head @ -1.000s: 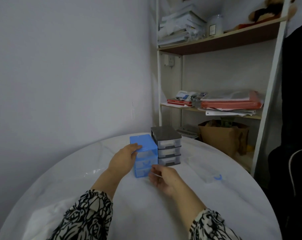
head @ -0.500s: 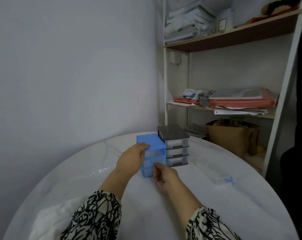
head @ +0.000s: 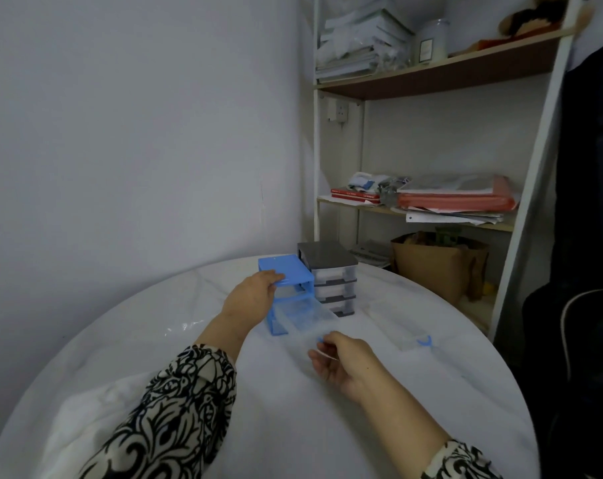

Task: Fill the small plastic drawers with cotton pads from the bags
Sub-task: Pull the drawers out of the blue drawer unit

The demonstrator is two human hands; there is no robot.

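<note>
A small blue drawer unit (head: 286,271) stands on the round white table (head: 414,409), with a grey drawer unit (head: 331,271) right beside it. My left hand (head: 251,295) grips the blue unit's front left corner, thumb on top. My right hand (head: 345,363) pinches the blue handle of a clear drawer (head: 305,318), which is drawn far out of the blue unit toward me. The top slot of the blue unit is open and holds no drawer. Another clear drawer with a blue handle (head: 402,328) lies loose on the table to the right. No cotton pads or bags are clearly visible.
A white shelf rack (head: 431,209) with papers, folders and a jar stands behind the table. A brown paper bag (head: 434,267) sits low beside it. A dark chair (head: 586,305) is at the right. Crumpled clear plastic (head: 182,326) lies at the table's left.
My right hand has pulled a clear drawer out of the blue unit toward me. My left hand still steadies the unit.
</note>
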